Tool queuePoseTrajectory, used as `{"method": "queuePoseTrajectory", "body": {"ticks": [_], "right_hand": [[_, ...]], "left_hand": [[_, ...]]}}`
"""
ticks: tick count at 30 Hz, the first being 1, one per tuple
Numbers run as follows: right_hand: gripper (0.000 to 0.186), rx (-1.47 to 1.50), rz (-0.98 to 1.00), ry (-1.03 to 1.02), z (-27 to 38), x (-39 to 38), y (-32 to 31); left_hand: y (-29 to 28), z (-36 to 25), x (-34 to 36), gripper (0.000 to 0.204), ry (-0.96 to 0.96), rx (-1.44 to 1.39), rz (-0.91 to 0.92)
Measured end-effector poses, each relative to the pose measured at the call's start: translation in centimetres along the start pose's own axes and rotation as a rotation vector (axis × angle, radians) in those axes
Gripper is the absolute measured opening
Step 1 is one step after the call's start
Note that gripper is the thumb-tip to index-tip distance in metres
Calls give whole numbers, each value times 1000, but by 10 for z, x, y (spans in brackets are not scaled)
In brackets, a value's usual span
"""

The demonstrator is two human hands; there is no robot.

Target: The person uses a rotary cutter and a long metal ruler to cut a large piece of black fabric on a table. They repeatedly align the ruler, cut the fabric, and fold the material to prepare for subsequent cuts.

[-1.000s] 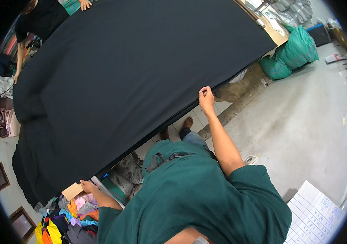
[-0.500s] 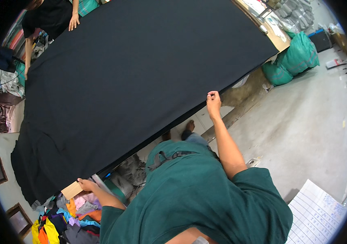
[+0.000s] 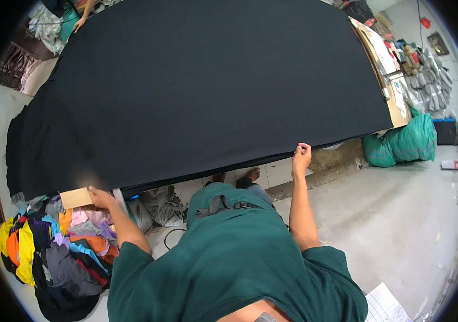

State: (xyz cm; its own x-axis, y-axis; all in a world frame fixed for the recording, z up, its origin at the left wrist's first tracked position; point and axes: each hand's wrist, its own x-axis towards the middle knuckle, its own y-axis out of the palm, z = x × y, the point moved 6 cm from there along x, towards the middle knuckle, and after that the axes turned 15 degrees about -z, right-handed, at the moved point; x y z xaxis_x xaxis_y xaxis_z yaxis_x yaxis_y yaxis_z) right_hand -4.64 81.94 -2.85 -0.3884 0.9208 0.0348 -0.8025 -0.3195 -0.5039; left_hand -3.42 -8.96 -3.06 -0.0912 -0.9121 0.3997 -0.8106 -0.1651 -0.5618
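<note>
A wide sheet of black cloth (image 3: 202, 91) lies spread over a long table, its near edge running in front of me. At that edge, on the left, my left hand (image 3: 100, 198) has its fingers closed on the cloth's border. Right beside those fingers is a flat tan board (image 3: 76, 198); whether the hand also touches it I cannot tell. Farther right, my right hand (image 3: 302, 156) pinches the same edge, thumb against bent fingers. Beyond the far left border, a co-worker's hand (image 3: 80, 23) rests at the cloth.
Below the left end lies a heap of colourful garments (image 3: 73, 252). Green sacks (image 3: 408, 142) sit on the floor by the table's tan right end (image 3: 398, 110), with wrapped grey bundles (image 3: 430, 83) behind. A lined paper sheet (image 3: 384, 306) is at lower right.
My view has turned, so the cloth's near edge now runs more level and more garments show. The co-worker's body has left the view. Both my hands stay at the edge.
</note>
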Motion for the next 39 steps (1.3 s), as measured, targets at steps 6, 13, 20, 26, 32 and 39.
{"method": "queuePoseTrajectory", "body": {"ticks": [6,13,20,26,32,39], "right_hand": [[11,22,35,24,2,0,-2],[11,-3,29,-61,-23,16,6],[11,-9,43,-76,-11,9,9],[11,16,49,-20,-2,0,6],[14,3,78,-14,-5,4,12],[14,-30,70,-36,-6,6,11]], "left_hand": [[-5,-12,-14,56,-137,228,44],[-14,-28,-15,53,-221,422,-4],[-20,-28,-14,57,-298,573,34],[-15,-39,-18,58,-318,563,123],[-16,-31,-17,54,-315,524,124],[-14,-30,-18,54,-264,525,74]]}}
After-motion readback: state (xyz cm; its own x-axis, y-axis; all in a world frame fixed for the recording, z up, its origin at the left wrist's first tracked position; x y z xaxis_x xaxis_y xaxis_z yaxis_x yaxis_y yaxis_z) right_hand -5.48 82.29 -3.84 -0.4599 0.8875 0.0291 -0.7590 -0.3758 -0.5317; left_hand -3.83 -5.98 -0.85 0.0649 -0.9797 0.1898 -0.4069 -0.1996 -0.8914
